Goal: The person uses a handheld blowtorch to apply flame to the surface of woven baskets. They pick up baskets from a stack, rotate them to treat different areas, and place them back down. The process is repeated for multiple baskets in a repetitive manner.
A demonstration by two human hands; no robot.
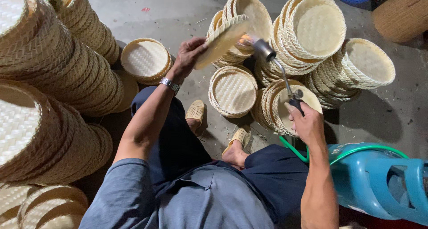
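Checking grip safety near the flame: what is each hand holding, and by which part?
The left hand grips a round woven tray by its rim edge. The right hand holds a gas torch at its handle end.

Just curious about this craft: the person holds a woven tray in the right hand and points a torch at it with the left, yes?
Not quite: the hands are swapped. The head view shows the left hand holding the woven tray and the right hand pointing the torch at it.
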